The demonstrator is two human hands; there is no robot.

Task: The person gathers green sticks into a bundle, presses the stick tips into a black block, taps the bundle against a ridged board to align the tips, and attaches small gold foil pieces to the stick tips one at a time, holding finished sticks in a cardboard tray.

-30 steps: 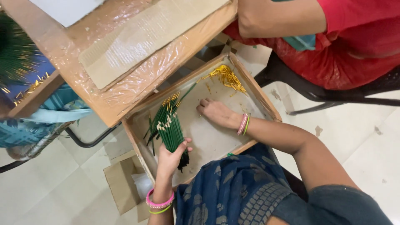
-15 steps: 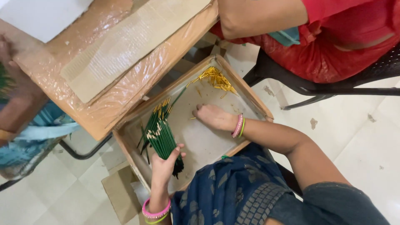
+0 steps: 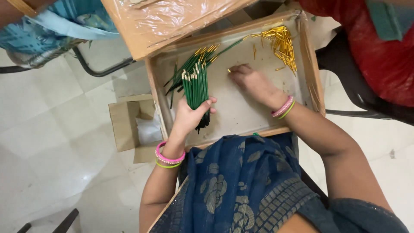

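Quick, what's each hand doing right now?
Left hand: closed around a bundle of green sticks.
Right hand: palm down on the tray, fingers curled; holding anything cannot be told.

My left hand (image 3: 187,117) is closed in a fist, thumb on top, wrist bent upward. My right hand (image 3: 252,82) lies palm down, fingers curled, arm stretched forward.

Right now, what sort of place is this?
Probably a small hand-assembly workshop: a shallow wooden tray holds loose gold caps, the left hand grips a bundle of green sticks, and another worker sits close by.
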